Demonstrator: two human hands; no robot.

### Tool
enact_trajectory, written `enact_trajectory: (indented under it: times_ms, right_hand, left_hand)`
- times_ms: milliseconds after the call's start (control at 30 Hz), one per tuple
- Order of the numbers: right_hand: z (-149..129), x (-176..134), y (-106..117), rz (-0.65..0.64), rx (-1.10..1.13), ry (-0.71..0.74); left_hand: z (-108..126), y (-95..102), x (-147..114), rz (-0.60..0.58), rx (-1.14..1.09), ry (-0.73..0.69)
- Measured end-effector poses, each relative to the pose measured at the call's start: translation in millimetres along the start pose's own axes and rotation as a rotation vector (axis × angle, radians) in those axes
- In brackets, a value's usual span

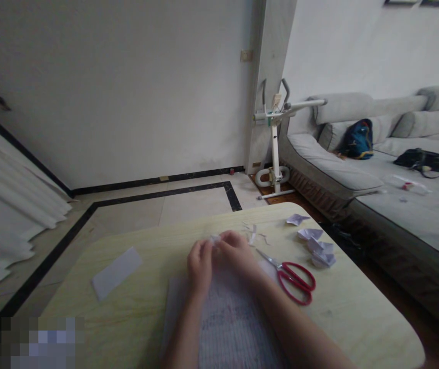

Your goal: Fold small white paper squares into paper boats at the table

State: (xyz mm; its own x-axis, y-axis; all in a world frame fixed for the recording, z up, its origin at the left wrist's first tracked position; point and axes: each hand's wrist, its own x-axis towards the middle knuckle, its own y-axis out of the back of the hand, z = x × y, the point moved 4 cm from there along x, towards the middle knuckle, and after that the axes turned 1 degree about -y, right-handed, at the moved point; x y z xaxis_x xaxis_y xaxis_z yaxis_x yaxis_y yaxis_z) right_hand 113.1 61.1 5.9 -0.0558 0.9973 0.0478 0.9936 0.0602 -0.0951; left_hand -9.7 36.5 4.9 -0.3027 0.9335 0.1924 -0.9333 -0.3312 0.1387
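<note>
Both hands meet over the wooden table, pinching a small piece of white paper (215, 239) between their fingertips. My left hand (200, 264) grips its left side, and my right hand (238, 253) has the other side. Much of the paper is hidden by the fingers. Under my forearms lies a sheet of lined paper with writing (230, 323). Scissors with red handles (296, 282) rest just right of my right hand, blades toward it. Thin paper scraps (253, 234) are scattered beyond that hand.
Several folded paper pieces (319, 248) sit along the right side of the table (134, 318). A white paper strip (117, 273) lies at the left. Past the table stand an exercise machine (275, 138) and a grey sofa (334, 174) holding bags.
</note>
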Motion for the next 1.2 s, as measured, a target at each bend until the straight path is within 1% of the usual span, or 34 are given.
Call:
enact_trajectory:
  times_ms: [100, 267, 400, 533, 633, 700, 767, 867, 933, 1033, 1100, 1200]
  right_hand:
    - [-1.6, -2.2, -1.7, 0.008, -0.072, 0.028]
    - [-6.2, -3.1, -1.0, -0.005, -0.168, 0.076]
    - [-6.3, -0.8, 1.4, -0.035, -0.166, 0.086]
    - [-6.5, -2.0, 1.5, -0.039, -0.141, 0.058]
    - [-10.1, -6.7, -2.9, -0.096, -0.192, 0.041]
    - [-13.3, -9.9, -6.1, -0.149, -0.254, 0.055]
    - [-15.1, -11.6, -7.1, -0.171, -0.29, 0.062]
    - [-14.2, -11.5, -5.3, -0.183, -0.249, 0.02]
    - [-14.2, -11.8, -5.0, -0.227, -0.174, -0.005]
    - [-16.9, -12.9, -6.0, -0.286, -0.103, -0.004]
    - [-18.2, -13.0, -5.9, -0.264, -0.114, 0.001]
    - [-17.9, -12.4, -4.3, -0.173, -0.153, -0.007]
  left_hand:
    - [-1.6, 2.0, 2.2, 0.033, 0.064, -0.025]
    - [-0.9, 2.6, 3.0, 0.026, 0.076, -0.023]
    - [0.8, 1.5, 2.2, 0.01, 0.045, 0.003]
    - [1.5, 0.2, 1.6, -0.013, 0.023, 0.016]
    - [1.6, 2.2, 1.6, 0.013, 0.024, 0.024]
    - [1.9, 3.5, 1.7, 0.022, 0.031, 0.032]
    - [3.0, 3.7, 1.6, 0.015, 0.023, 0.039]
    - [5.7, 2.2, 1.4, -0.015, -0.021, 0.048]
    - [7.2, 1.0, 1.2, -0.047, -0.058, 0.06]
    - [7.2, 0.2, 0.5, -0.111, -0.136, 0.112]
    - [6.6, -0.5, -0.5, -0.169, -0.191, 0.153]
    - [6.8, -1.7, -2.0, -0.232, -0.228, 0.172]
